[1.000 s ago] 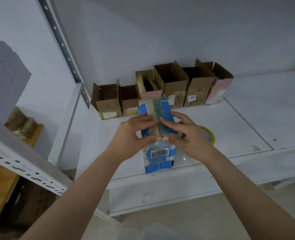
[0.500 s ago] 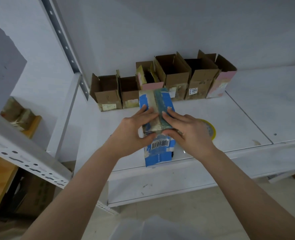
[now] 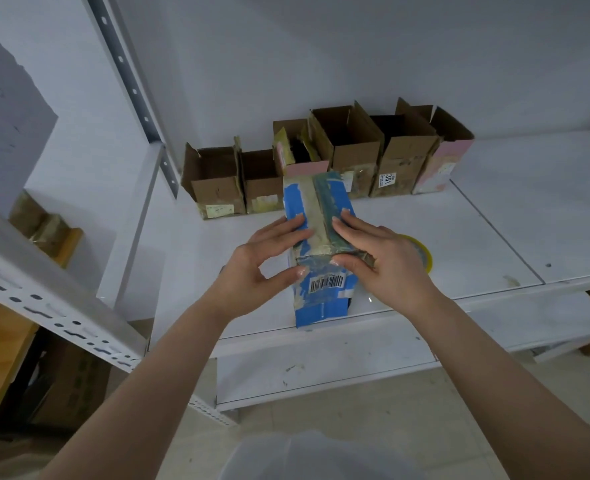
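A blue cardboard box (image 3: 322, 301) with a barcode label stands near the front edge of the white shelf (image 3: 466, 237). Worn brown tape runs along its closed top and over its front. My left hand (image 3: 260, 263) lies on the box's top left with straight fingers, its thumb pressing the front face beside the barcode. My right hand (image 3: 388, 263) mirrors it on the top right, fingers flat on the tape and thumb on the upper front edge.
A row of several open brown cardboard boxes (image 3: 217, 187) lines the wall behind the blue box. A yellow tape roll (image 3: 424, 255) lies on the shelf, partly hidden behind my right hand. A perforated metal upright (image 3: 132, 84) and another shelf's rail (image 3: 54, 306) stand at left.
Both hands slid forward along the box's top, their fingers spreading flat over the tape. The box stays in the same place on the shelf.
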{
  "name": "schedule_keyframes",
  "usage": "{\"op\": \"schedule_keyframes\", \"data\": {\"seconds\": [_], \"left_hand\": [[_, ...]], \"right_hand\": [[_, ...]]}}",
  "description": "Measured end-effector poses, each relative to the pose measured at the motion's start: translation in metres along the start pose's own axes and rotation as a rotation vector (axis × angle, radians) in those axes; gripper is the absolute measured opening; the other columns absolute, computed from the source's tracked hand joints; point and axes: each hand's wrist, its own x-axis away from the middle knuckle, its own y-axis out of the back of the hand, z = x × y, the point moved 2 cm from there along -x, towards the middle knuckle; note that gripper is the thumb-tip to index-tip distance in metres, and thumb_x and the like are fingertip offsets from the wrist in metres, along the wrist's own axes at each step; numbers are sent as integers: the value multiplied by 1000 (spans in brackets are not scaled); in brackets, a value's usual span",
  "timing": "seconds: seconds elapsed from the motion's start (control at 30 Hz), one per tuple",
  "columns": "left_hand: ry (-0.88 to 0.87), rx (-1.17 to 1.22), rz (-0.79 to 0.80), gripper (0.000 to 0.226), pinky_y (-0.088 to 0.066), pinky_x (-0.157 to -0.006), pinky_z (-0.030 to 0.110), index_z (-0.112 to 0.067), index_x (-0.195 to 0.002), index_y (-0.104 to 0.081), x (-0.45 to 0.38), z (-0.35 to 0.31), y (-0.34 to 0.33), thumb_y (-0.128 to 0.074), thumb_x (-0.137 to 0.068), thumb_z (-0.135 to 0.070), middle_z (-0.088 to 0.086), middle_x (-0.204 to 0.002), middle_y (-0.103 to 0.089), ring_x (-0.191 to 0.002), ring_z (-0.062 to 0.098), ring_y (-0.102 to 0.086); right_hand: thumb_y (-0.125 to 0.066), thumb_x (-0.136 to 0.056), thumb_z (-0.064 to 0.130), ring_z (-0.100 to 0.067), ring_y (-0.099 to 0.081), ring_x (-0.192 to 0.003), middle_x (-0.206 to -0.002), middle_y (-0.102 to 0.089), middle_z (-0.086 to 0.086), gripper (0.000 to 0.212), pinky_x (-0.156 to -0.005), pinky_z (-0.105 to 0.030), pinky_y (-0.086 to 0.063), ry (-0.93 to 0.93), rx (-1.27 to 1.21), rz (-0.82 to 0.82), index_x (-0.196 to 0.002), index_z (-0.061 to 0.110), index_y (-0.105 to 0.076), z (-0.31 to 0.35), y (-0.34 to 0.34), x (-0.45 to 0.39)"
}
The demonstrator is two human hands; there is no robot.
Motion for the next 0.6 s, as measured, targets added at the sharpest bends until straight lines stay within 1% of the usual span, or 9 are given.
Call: {"op": "schedule_keyframes", "data": {"seconds": [0.07,0.13,0.2,0.27,0.3,0.37,0.47,0.53,0.6], "left_hand": [[-30,-82,-27,56,-33,-115,44,-23,-141,-42,-1,-1,-13,-61,-89,-31,1,-155,-32,-146,22,-23],[-30,-154,-65,56,-20,-119,38,-24,-142,-37,-3,-2,-26,-57,-90,-33,3,-157,-24,-148,26,-14],[-25,-162,-109,54,-16,-119,36,-23,-140,-37,-5,-3,-33,-54,-91,-37,4,-154,-26,-148,29,-12],[-33,-164,-140,54,-19,-119,40,-23,-137,-39,-6,-2,-36,-52,-89,-41,3,-151,-30,-148,31,-14],[-37,-165,-146,54,-20,-119,43,-23,-137,-39,-6,-1,-35,-51,-88,-43,3,-151,-31,-147,32,-15],[-49,-173,-142,55,-22,-119,47,-21,-137,-40,-6,0,-34,-49,-89,-45,3,-150,-30,-147,33,-16],[-72,-148,-116,62,-21,-119,47,-17,-140,-38,-5,0,-33,-38,-92,-56,6,-152,-29,-148,33,-13],[-67,-116,-103,68,-18,-120,44,-18,-142,-36,-4,1,-33,-29,-92,-64,8,-153,-28,-149,31,-10],[-44,-95,-84,66,-18,-121,47,-20,-143,-34,-3,1,-33,-27,-94,-63,6,-155,-25,-149,28,-8]], "right_hand": [[-68,-88,32,-33,-60,-114,-146,-47,-3,55,-95,-46,-49,0,1,-8,-138,17,-52,1,-2,0],[-67,-88,31,-33,-60,-115,-147,-46,-3,55,-95,-48,-49,7,-9,-6,-139,16,-51,1,-4,0],[-66,-89,30,-31,-57,-121,-147,-46,-5,59,-98,-48,-48,5,-75,8,-142,15,-47,-3,-6,3],[-63,-86,41,-22,-59,-116,-139,-55,-5,68,-95,-40,-51,-83,-162,-16,-144,12,-44,-10,-7,8],[-61,-81,50,-18,-62,-106,-128,-63,-4,72,-88,-35,-53,-163,-174,-54,-141,12,-48,-14,-6,11],[-58,-71,64,-14,-61,-79,-96,-67,1,68,-69,-31,-52,-277,-107,-145,-115,12,-61,-19,-6,15],[-56,-79,63,-15,-46,-51,-57,-53,4,55,-48,-30,-38,-159,29,-214,-69,10,-59,-19,-8,17],[-60,-86,52,-14,-37,-45,-49,-39,8,52,-45,-29,-32,-82,29,-240,-57,9,-54,-17,-11,17],[-58,-86,46,-15,-34,-44,-49,-36,9,50,-46,-28,-29,-61,14,-258,-55,7,-54,-16,-13,17]]}}
